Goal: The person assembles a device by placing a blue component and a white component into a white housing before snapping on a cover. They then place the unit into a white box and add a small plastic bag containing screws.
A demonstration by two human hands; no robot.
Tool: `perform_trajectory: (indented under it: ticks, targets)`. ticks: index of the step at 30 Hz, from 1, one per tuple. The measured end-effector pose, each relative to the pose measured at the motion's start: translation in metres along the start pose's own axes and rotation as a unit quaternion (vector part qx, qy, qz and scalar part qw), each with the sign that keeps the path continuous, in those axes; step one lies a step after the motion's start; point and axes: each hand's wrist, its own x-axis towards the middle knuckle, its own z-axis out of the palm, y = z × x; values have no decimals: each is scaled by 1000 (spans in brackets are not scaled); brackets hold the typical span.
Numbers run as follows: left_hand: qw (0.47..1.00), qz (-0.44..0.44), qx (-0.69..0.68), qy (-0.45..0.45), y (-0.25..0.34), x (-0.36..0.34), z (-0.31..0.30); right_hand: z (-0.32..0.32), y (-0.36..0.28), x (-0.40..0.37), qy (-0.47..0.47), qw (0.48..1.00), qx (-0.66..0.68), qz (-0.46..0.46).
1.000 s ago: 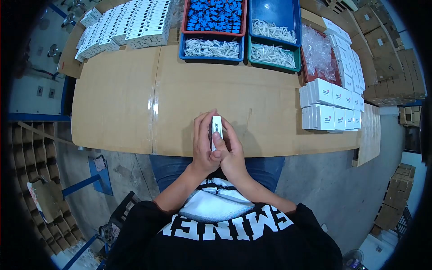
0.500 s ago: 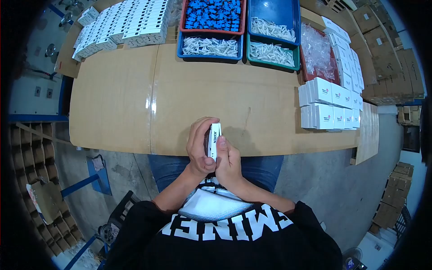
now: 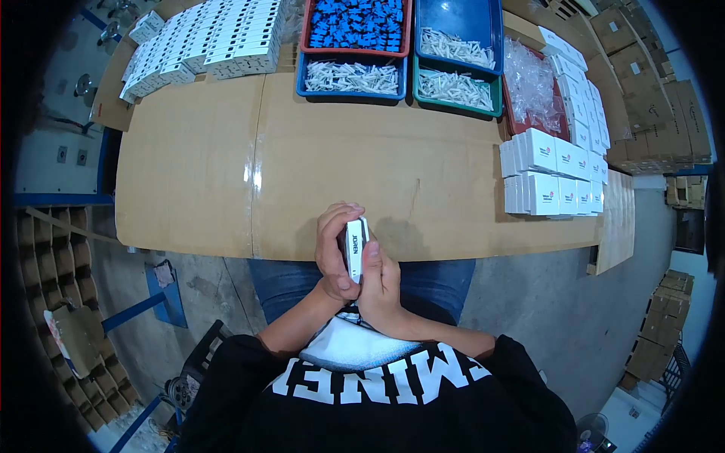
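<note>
A small white piece with dark lettering on its side [image 3: 355,248] is held upright between both hands, close to the table's front edge. My left hand [image 3: 334,249] wraps round it from the left, fingers curled over its top end. From the right, my right hand [image 3: 380,283] presses against it, thumb along its edge. Parts of the piece are hidden by the palms and fingers. Both hands are in front of my body, over the edge of the cardboard-covered table [image 3: 189,174].
Rows of white units [image 3: 242,38] stand at the back left. Behind are a red bin of blue parts [image 3: 356,27] and bins of white pieces [image 3: 353,78]. White boxes [image 3: 544,194] are stacked at the right, near a bin of clear bags [image 3: 532,90].
Both hands have shifted slightly toward my body with the white piece. The piece has turned a little, and its lettered side sits lower between the hands.
</note>
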Motion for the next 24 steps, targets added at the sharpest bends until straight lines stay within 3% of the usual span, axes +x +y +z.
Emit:
perform_trajectory:
  ticks: [8, 10, 12, 13, 14, 16, 17, 18, 19, 20, 21, 23, 24]
  targets:
    - [999, -12, 2, 34, -6, -8, 3, 3, 3, 4, -20, 999, -25, -42]
    - [1000, 5, 4, 6, 6, 8, -2, 4, 8, 9, -13, 992, -69, -103]
    - [978, -205, -3, -37, 10, 13, -9, -1, 10, 20, -37, 996, -20, -84]
    - [968, -247, -31, -6, 2, 16, -8, -6, 9, 26, -60, 996, 26, -67]
    - [969, -248, -26, -5, -2, 22, -8, -21, 2, 31, -132, 989, 29, 51]
    - [868, -426, -240, 92, -3, 34, -9, -35, -2, 36, -196, 977, 14, 84]
    - [845, -441, -276, 122, -3, 39, -9, -38, -5, 37, -200, 976, 16, 85]
    - [846, -440, -273, 124, -5, 40, -13, -41, -9, 37, -202, 974, -96, 37]
    - [808, -482, -317, 123, -7, 42, -19, -43, -11, 37, -198, 958, -207, -11]
    - [764, -521, -360, 120, -8, 43, -23, -45, -9, 39, -198, 958, -206, -11]
    - [740, -551, -372, 103, 2, 49, -27, -48, -4, 41, -174, 952, -241, -72]
    - [726, -575, -371, 67, 1, 51, -29, -54, 10, 47, -138, 944, -246, -171]
    - [712, -598, -367, 34, 1, 52, -30, -56, 9, 49, -137, 944, -246, -172]
